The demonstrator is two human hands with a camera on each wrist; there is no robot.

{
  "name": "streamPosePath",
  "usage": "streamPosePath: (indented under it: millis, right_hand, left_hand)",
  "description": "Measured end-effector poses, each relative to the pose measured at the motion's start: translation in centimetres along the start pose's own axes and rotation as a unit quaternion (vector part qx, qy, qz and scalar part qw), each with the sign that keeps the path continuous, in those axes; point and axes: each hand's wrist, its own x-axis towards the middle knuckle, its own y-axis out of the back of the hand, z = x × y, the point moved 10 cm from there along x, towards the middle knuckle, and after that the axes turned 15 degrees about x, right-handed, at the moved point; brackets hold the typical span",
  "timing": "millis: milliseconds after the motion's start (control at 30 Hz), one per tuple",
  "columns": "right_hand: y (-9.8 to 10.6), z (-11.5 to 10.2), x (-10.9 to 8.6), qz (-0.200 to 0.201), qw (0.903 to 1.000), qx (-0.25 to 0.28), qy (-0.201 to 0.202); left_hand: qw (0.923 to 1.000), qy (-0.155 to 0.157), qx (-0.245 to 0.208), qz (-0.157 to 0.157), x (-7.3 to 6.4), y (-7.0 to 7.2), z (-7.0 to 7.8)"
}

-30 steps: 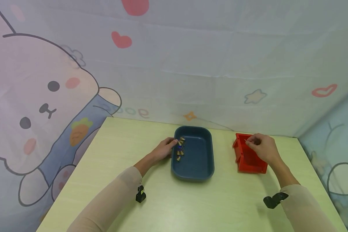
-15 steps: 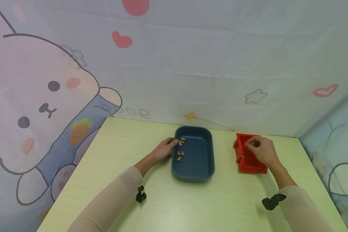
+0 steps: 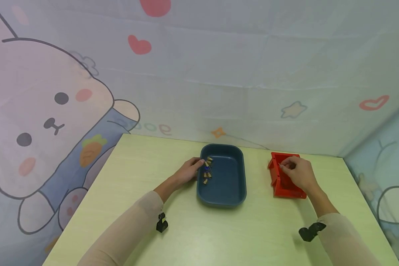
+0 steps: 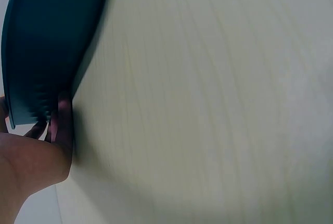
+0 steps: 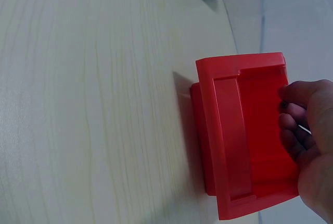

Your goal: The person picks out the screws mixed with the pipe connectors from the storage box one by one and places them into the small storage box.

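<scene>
A dark blue rectangular tray sits in the middle of the table in the head view. My left hand grips its left wall, thumb over the rim and fingers against the outside in the left wrist view. Close by the thumb, several small brass-coloured pieces with a bit of blue lie along that side inside the tray. Over the open red bin, my right hand pinches a small thin piece between thumb and fingertips. Mostly hidden by the fingers, its kind I cannot tell.
The pale wooden table meets a printed cloth backdrop right behind the tray and bin. A strip of table separates the two containers. A black wrist camera hangs beneath the right forearm.
My right hand has shifted slightly left over the red bin, its fingertips still pinched together. The left hand and the tray stay in place.
</scene>
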Motion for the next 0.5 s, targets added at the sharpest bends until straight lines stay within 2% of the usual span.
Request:
streamPosePath:
  millis: [500]
  right_hand:
    - [-0.53,0.24,0.14,-0.008,0.9999,0.002,-0.008]
  left_hand:
    - [1.0,-0.003,-0.001,0.001,0.1,0.11,-0.44]
